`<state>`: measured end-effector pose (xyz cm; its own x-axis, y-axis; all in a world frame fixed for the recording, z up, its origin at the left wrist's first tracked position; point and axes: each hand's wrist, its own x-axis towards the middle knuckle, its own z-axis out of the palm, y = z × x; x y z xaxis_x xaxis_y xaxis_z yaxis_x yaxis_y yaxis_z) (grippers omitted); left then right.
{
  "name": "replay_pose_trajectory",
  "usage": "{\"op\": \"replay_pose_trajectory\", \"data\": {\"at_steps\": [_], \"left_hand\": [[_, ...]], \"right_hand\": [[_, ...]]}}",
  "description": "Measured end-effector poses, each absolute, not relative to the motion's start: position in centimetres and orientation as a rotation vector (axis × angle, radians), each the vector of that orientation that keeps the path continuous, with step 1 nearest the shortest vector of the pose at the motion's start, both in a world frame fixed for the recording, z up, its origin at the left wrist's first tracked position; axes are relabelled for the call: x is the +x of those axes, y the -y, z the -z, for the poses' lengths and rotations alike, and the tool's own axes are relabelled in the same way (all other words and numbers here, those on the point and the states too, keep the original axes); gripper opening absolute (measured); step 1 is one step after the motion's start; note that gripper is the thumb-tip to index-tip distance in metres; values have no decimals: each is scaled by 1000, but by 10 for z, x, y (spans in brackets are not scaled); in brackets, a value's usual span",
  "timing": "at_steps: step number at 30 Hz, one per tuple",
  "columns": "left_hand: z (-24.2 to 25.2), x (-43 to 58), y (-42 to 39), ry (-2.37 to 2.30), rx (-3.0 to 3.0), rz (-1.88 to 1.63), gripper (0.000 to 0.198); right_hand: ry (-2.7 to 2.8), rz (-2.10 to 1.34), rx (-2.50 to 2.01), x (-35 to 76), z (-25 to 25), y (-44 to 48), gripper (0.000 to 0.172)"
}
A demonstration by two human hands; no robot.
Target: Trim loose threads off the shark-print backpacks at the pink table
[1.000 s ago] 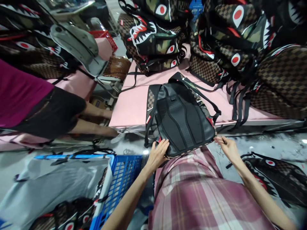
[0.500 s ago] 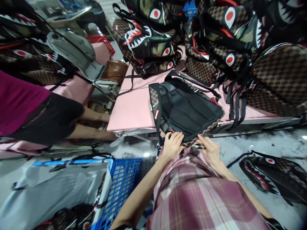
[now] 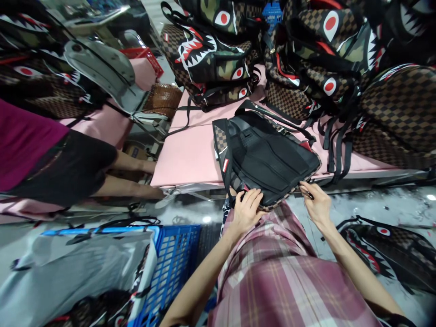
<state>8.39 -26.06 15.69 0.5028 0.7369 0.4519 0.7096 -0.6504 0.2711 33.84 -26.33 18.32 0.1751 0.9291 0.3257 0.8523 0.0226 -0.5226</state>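
A black-backed backpack (image 3: 269, 154) with brown checked edges lies on the pink table, its near edge jutting over the front toward my lap. My left hand (image 3: 248, 210) grips that near edge, fingers on top and thumb side underneath. To its right, my right hand (image 3: 316, 202) is closed round a small dark tool (image 3: 307, 193), mostly hidden by the fingers; its kind is unclear. The pinched fingertips of this hand are close to the backpack's lower right edge. Whether they also hold a thread or the edge cannot be made out.
Shark-face backpacks (image 3: 218, 59) are piled along the back of the pink table (image 3: 187, 159). On the left stand a person in a magenta top (image 3: 27, 141) and a grey chair (image 3: 102, 68). A blue crate (image 3: 177, 254) is at lower left; another bag (image 3: 391, 250) lies at lower right.
My right hand has moved right and slightly up along the backpack's near edge, with the dark tool still in it. The left hand keeps its grip in nearly the same place.
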Motion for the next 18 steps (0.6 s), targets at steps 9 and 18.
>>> {"op": "replay_pose_trajectory", "data": {"at_steps": [9, 18], "left_hand": [[-155, 82, 260, -1292, 2646, -789, 50], [-167, 119, 271, -1565, 2613, -850, 51]], "right_hand": [[1812, -412, -1600, 277, -165, 290, 32], [1361, -859, -1497, 244, -176, 288, 11]]}}
